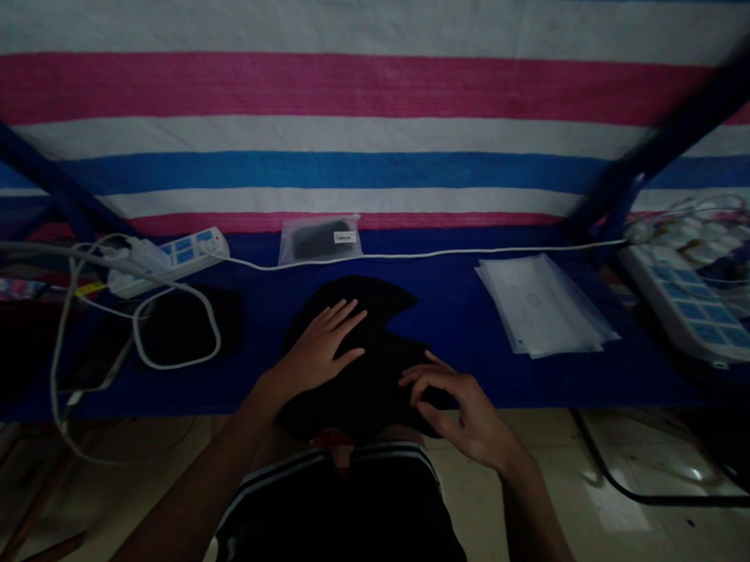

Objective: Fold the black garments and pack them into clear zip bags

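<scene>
Soft black cloth piece (380,381) at the near edge of a blue bench (445,309).
The left hand (316,346) rests flat on the cloth, fingers spread; the right hand (460,401) is at its right side, fingers bent, any grip unclear. Beyond lie translucent plastic sheets (536,300), then a thin white cable (438,254) and a white-labelled clear plastic bag (319,240).

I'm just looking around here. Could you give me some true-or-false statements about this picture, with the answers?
1. The left hand is spread over the black cloth. True.
2. The right hand is stretched out flat. False: its fingers are bent.
3. A bag with a white label lies beyond the cloth. True.
4. The clear plastic sleeves lie left of the cloth. False: they lie to its right.
5. A white cable runs behind the cloth. True.
</scene>
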`<state>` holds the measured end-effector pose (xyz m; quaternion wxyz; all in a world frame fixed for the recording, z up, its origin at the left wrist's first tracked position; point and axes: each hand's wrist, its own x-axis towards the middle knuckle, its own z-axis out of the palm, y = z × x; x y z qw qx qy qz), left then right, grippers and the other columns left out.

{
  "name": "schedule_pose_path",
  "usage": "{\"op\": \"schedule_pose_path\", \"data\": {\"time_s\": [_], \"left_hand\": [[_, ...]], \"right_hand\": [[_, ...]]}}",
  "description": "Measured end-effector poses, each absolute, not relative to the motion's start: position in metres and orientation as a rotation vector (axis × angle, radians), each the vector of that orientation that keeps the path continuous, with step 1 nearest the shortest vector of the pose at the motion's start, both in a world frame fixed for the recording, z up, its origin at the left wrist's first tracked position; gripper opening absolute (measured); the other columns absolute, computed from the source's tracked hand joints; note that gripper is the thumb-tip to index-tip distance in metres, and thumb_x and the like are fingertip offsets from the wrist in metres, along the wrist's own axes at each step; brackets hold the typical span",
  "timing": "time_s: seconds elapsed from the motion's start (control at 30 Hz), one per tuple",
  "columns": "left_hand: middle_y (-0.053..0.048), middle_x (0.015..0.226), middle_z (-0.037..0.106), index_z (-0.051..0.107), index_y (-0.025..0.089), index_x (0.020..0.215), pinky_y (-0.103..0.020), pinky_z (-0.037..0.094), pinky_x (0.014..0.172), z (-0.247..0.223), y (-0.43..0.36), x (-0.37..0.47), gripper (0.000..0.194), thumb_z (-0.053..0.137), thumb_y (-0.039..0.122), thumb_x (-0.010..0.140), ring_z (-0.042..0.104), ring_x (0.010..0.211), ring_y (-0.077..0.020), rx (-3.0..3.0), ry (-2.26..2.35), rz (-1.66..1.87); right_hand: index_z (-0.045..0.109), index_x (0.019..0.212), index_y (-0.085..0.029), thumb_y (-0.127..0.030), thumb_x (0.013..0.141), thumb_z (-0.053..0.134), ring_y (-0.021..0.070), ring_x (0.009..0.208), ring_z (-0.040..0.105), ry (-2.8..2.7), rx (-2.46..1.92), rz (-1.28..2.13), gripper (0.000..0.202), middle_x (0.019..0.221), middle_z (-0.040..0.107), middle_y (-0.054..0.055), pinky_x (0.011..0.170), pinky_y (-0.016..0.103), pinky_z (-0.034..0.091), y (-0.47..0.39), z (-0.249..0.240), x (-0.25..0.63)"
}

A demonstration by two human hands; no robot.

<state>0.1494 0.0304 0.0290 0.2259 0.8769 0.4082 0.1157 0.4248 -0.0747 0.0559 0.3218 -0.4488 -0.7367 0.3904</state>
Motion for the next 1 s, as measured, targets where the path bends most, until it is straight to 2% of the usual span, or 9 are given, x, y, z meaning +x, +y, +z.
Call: {"op": "schedule_pose_path", "data": {"time_s": [0.13, 0.33, 0.47, 0.53, 0.63, 0.73, 0.87, 1.0], "left_hand": [[-0.011, 0.176, 0.022, 0.026, 0.027, 0.166, -0.054, 0.017, 0.132, 0.022, 0.046, 0.159, 0.078, 0.057, 0.056, 0.101, 0.016, 0.163, -0.0302, 2.550, 1.163, 0.295], [-0.018, 0.175, 0.016, 0.024, 0.017, 0.167, -0.054, 0.013, 0.133, 0.019, 0.061, 0.171, 0.099, 0.066, 0.066, 0.092, 0.010, 0.164, -0.0358, 2.587, 1.280, 0.241], [-0.021, 0.175, 0.016, 0.024, 0.015, 0.167, -0.058, 0.012, 0.132, 0.017, 0.066, 0.175, 0.106, 0.065, 0.073, 0.089, 0.010, 0.163, -0.0389, 2.542, 1.340, 0.258], [-0.021, 0.174, 0.022, 0.031, 0.016, 0.164, -0.060, 0.016, 0.130, 0.017, 0.070, 0.175, 0.098, 0.064, 0.071, 0.090, 0.015, 0.162, -0.0397, 2.498, 1.334, 0.325], [-0.018, 0.162, 0.046, 0.052, 0.020, 0.150, -0.055, 0.031, 0.126, 0.021, 0.082, 0.169, 0.063, 0.060, 0.055, 0.099, 0.039, 0.153, -0.0343, 2.404, 1.353, 0.609], [-0.014, 0.139, 0.063, 0.064, 0.021, 0.133, -0.050, 0.041, 0.119, 0.026, 0.102, 0.163, 0.038, 0.063, 0.036, 0.098, 0.055, 0.135, -0.0302, 2.327, 1.476, 0.928], [-0.016, 0.127, 0.069, 0.064, 0.017, 0.130, -0.053, 0.045, 0.112, 0.028, 0.128, 0.160, 0.040, 0.069, 0.022, 0.090, 0.061, 0.123, -0.0330, 2.212, 1.689, 0.930], [-0.018, 0.114, 0.072, 0.065, 0.016, 0.124, -0.057, 0.046, 0.105, 0.024, 0.142, 0.164, 0.039, 0.074, 0.027, 0.088, 0.064, 0.116, -0.0370, 2.063, 1.771, 0.850]], "right_hand": [[0.072, 0.092, -0.026, -0.034, 0.096, 0.066, 0.0281, 0.114, 0.075, -1.887, -1.280, 0.884, 0.011, 0.106, 0.081, 0.004, 0.124, 0.070, 0.029, -0.071, 0.047, 0.426], [0.075, 0.104, -0.026, -0.031, 0.096, 0.065, 0.0301, 0.126, 0.070, -1.923, -1.341, 0.749, 0.014, 0.114, 0.081, 0.004, 0.122, 0.069, 0.036, -0.071, 0.035, 0.423], [0.076, 0.112, -0.027, -0.032, 0.097, 0.065, 0.0304, 0.121, 0.073, -1.963, -1.384, 0.698, 0.020, 0.115, 0.081, 0.003, 0.123, 0.067, 0.038, -0.079, 0.037, 0.424], [0.076, 0.112, -0.028, -0.033, 0.096, 0.065, 0.0300, 0.112, 0.077, -1.961, -1.411, 0.657, 0.020, 0.112, 0.082, 0.003, 0.121, 0.066, 0.041, -0.083, 0.041, 0.425], [0.077, 0.104, -0.028, -0.036, 0.097, 0.063, 0.0279, 0.100, 0.079, -1.913, -1.435, 0.566, 0.017, 0.103, 0.083, 0.001, 0.111, 0.061, 0.053, -0.082, 0.046, 0.427], [0.075, 0.103, -0.027, -0.037, 0.098, 0.062, 0.0275, 0.104, 0.076, -1.792, -1.447, 0.426, 0.018, 0.105, 0.081, 0.004, 0.098, 0.053, 0.059, -0.069, 0.042, 0.429], [0.074, 0.108, -0.024, -0.040, 0.096, 0.063, 0.0297, 0.113, 0.071, -1.635, -1.464, 0.270, 0.023, 0.117, 0.077, 0.010, 0.102, 0.055, 0.055, -0.047, 0.022, 0.432], [0.074, 0.105, -0.025, -0.038, 0.097, 0.061, 0.0296, 0.115, 0.069, -1.628, -1.492, 0.253, 0.020, 0.115, 0.077, 0.009, 0.104, 0.054, 0.052, -0.041, 0.009, 0.431]]}}
